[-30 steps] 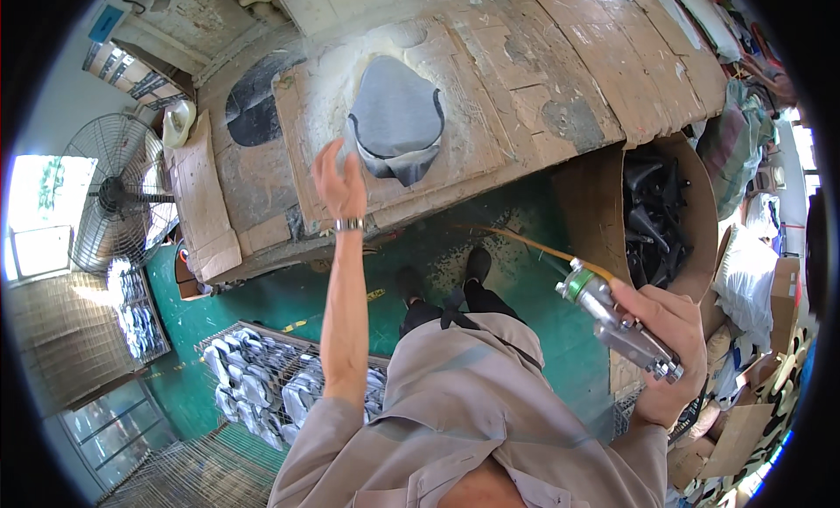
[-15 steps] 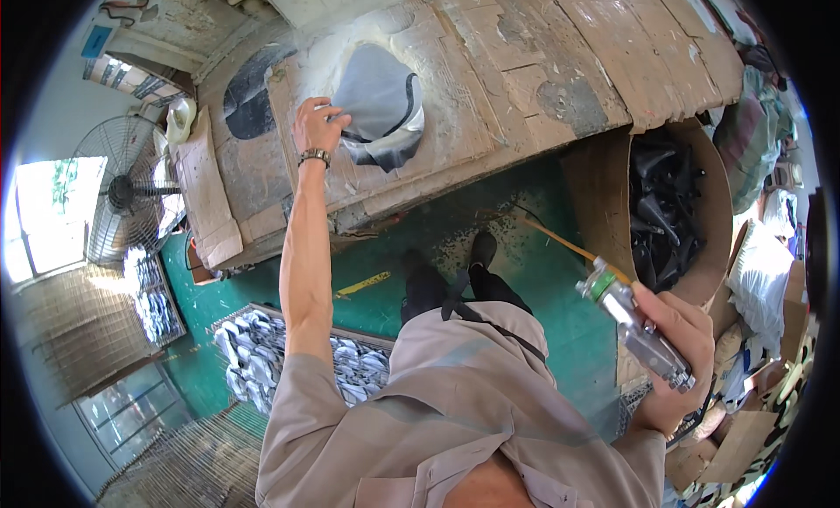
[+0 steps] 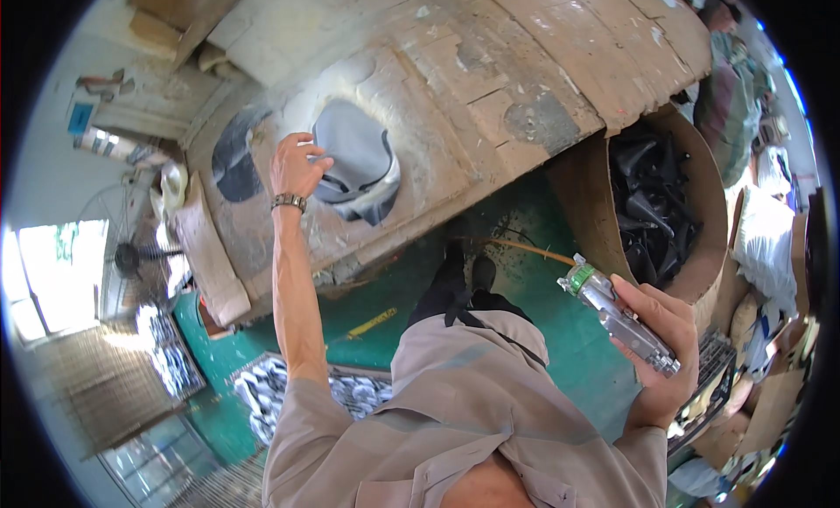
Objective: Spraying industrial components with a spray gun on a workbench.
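A curved grey piece of sheet material (image 3: 353, 140) with black trim lies on the cardboard-covered table (image 3: 446, 149), on a patch of whitish residue. At its left edge is my left hand (image 3: 297, 165), a watch on its wrist. The fingers are bent and apart, the thumb close to the piece; whether it touches is hard to tell. My right hand (image 3: 665, 329), held out to the right away from the table, is closed around a silver spray gun (image 3: 617, 315) with a green ring. The gun's head points up and left.
Black moulded pieces fill a large cardboard bin (image 3: 713, 219) at the right. A dark patch (image 3: 241, 154) marks the table's left part. Racks of grey-white pieces (image 3: 359, 394) stand on the green floor, near a fan (image 3: 129, 261). An orange hose (image 3: 529, 248) shows beyond the gun.
The view has shifted, so the table sits lower and further left. My left hand's fingers look looser at the grey piece's edge. The spray gun stays in my right hand, tilted slightly differently.
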`<state>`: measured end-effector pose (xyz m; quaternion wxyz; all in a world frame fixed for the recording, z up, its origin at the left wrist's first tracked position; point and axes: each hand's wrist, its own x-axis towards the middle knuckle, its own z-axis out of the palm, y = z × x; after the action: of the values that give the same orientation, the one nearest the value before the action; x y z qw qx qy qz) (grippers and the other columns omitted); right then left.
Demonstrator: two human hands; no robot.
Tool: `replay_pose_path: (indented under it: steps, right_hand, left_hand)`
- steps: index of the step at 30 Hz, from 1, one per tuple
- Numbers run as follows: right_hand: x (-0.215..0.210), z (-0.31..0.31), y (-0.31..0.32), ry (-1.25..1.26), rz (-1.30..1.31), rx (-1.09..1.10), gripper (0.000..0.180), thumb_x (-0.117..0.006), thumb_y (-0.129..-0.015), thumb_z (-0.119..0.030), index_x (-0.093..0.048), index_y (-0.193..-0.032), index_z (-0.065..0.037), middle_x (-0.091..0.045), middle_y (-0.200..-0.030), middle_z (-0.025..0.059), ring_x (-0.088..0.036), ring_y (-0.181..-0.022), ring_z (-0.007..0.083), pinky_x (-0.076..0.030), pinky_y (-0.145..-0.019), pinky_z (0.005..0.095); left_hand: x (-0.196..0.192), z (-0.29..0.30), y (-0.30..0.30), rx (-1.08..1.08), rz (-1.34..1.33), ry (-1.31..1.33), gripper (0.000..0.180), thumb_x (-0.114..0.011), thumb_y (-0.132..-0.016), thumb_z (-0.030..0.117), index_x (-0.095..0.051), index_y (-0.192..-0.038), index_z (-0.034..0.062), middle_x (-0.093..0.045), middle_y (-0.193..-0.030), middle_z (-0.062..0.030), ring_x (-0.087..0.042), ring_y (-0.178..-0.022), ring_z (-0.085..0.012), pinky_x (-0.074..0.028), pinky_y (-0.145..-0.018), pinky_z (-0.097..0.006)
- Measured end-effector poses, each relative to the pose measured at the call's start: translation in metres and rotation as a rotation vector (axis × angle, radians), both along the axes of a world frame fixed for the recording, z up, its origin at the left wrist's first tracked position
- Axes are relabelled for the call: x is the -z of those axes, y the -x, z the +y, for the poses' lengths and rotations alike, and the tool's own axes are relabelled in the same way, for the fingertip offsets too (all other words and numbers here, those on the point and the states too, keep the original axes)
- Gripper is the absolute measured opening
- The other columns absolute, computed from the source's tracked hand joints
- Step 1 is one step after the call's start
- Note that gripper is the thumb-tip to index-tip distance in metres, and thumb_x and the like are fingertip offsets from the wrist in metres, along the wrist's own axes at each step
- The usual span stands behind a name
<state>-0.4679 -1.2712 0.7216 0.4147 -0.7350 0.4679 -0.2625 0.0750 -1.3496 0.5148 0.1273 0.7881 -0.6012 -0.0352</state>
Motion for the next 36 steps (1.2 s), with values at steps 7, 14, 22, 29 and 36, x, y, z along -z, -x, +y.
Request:
replay_pose_path:
  steps: [7,14,22,29,36]
  right_hand:
    - [0.011,-0.01,0.006,-0.084,0.018,0.105,0.056,-0.074,-0.086,-0.002,-0.06,-0.139,0.005,-0.067,-0.094,0.0124,-0.065,-0.083,0.0201,-0.05,-0.073,0.0311]
    - [0.039,-0.022,-0.011,-0.088,0.04,0.278,0.071,-0.072,-0.072,0.012,-0.06,-0.14,-0.002,-0.07,-0.105,0.0187,-0.069,-0.09,0.0355,-0.054,-0.081,0.0349]
    - [0.044,-0.007,-0.011,-0.197,0.066,0.423,0.081,-0.069,-0.07,0.009,-0.053,-0.148,-0.007,-0.068,-0.11,0.015,-0.067,-0.092,0.0379,-0.054,-0.079,0.0437]
    - [0.051,0.003,0.001,-0.195,0.093,0.464,0.074,-0.068,-0.076,0.008,-0.055,-0.147,-0.006,-0.069,-0.105,0.0132,-0.068,-0.089,0.0346,-0.054,-0.075,0.0408]
    - [0.048,0.006,0.013,-0.159,0.053,0.315,0.073,-0.07,-0.08,-0.005,-0.05,-0.15,-0.005,-0.067,-0.112,0.0148,-0.066,-0.101,0.0372,-0.053,-0.084,0.0444]
  left_hand:
    - [-0.084,-0.151,-0.004,0.083,-0.084,0.229,0.022,-0.083,-0.076,0.026,-0.08,-0.09,0.0107,-0.07,-0.123,-0.0061,-0.062,-0.118,-0.0277,-0.049,-0.101,-0.041]
    - [-0.063,-0.288,0.016,0.196,-0.256,0.562,0.024,-0.081,-0.081,0.034,-0.079,-0.093,0.0127,-0.069,-0.111,-0.0108,-0.063,-0.109,-0.0307,-0.05,-0.095,-0.044]
    - [0.162,-0.373,0.117,0.115,-0.129,-0.185,0.04,-0.073,-0.087,0.04,-0.077,-0.114,0.011,-0.066,-0.124,-0.0203,-0.062,-0.117,-0.0374,-0.05,-0.097,-0.047]
    - [0.27,-0.377,0.11,0.107,0.077,-0.138,0.06,-0.065,-0.088,0.029,-0.057,-0.142,0.0038,-0.065,-0.133,-0.025,-0.065,-0.117,-0.0417,-0.052,-0.098,-0.048]
    - [0.241,-0.347,0.087,-0.733,1.997,0.184,0.041,-0.064,-0.09,0.014,-0.057,-0.128,0.0018,-0.06,-0.084,-0.0078,-0.058,-0.076,-0.0222,-0.047,-0.063,-0.045]
